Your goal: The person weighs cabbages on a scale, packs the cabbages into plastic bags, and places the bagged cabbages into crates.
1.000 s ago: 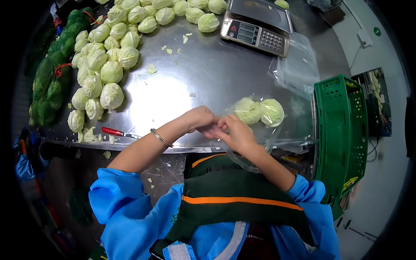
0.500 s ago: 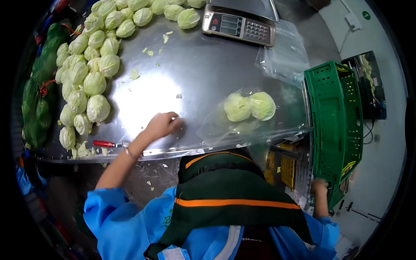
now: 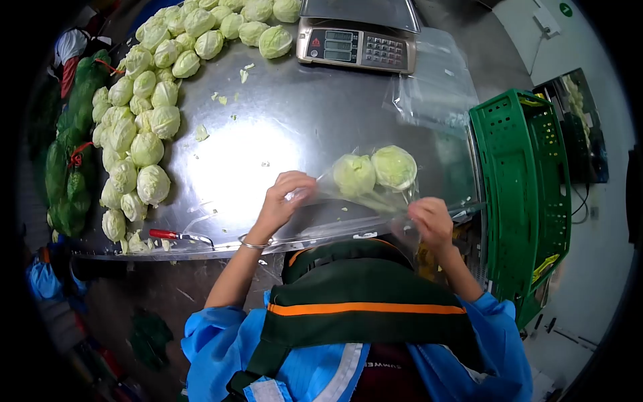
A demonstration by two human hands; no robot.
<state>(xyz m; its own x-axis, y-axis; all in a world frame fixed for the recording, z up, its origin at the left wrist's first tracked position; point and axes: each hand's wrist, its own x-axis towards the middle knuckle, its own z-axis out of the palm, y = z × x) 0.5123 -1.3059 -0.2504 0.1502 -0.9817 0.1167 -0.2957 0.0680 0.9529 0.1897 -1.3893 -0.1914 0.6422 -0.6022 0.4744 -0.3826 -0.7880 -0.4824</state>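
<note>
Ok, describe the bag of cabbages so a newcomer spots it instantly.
Find the metal table and go to its near edge, left of the green crate. Between the left hand and the right hand is a clear plastic bag around two pale green cabbages. Unlike the flat clear plastic beside the scale, this bag bulges with its contents.

The bag (image 3: 380,200) stretched between left hand (image 3: 284,201) and right hand (image 3: 432,222) is thin, glossy, kinda crinkly clear plastic. Table (image 3: 295,110) under the grip's smooth, shiny metal, and the crate (image 3: 507,194) right of the hands looks like hard, pretty matt plastic.
</note>
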